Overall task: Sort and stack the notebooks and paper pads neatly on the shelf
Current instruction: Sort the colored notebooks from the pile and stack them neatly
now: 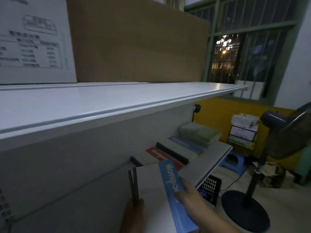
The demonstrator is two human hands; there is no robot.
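Note:
I hold a white notebook with a blue strip (154,187) low in the view, in front of the lower shelf (217,153). My right hand (190,192) grips its blue edge, thumb on the cover. My left hand (134,209) holds the dark spine side from below. On the shelf lie a red-strip notebook (158,153) with a black spine, a blue-strip notebook (186,145) and a stack of green books (200,132) at the far end.
A white upper shelf (117,100) carries a large cardboard box (138,42) and a white printed box (33,41). A standing fan (269,148), a black crate (210,187), a blue stool (232,160) and a paper stack (244,128) stand to the right.

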